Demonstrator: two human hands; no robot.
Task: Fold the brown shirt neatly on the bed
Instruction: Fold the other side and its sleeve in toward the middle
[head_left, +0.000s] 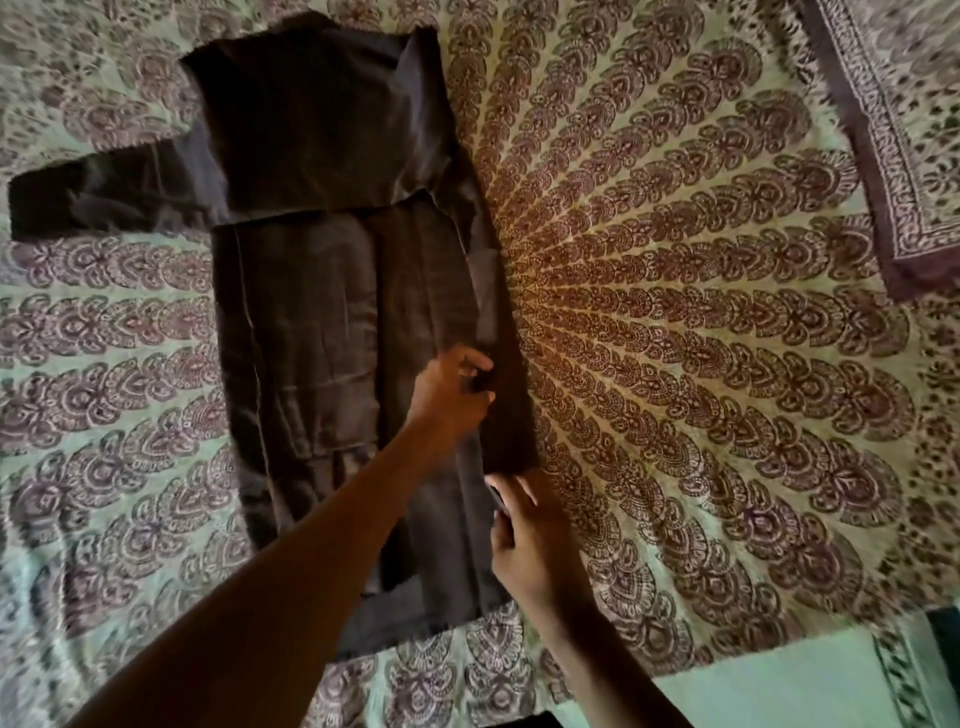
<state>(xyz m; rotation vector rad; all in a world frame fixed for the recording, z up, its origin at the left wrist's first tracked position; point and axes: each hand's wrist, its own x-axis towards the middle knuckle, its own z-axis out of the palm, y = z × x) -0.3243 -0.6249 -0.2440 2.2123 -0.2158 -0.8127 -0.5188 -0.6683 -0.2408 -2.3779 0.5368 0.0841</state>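
Brown cloth lies spread along the left half of the bed (701, 322) — this is the brown shirt (311, 291), laid flat on a patterned bedspread of maroon feather-like motifs on a pale ground. One sleeve (104, 200) stretches out flat to the left, toward the far end of the garment. The other side has been turned inward, and its folded strip (498, 374) runs down the shirt's right edge toward the near hem.

Both of the person's bare arms reach in from the bottom of the view. The left hand (449, 392) crosses over the body of the shirt, and its grip is pinched together on the folded strip partway down that right edge, fingers (475, 361) curled over the cloth. The right hand (530, 535) sits nearer the person, just below the end of the strip; its fingertips touch the shirt's edge there, but whether that grip is clamped on the fabric or only pressing on it cannot be told — the frame is blurred at that spot.

A second patterned cloth (904, 130) with a dark border lies at the upper right corner of the bed, well apart from the shirt.
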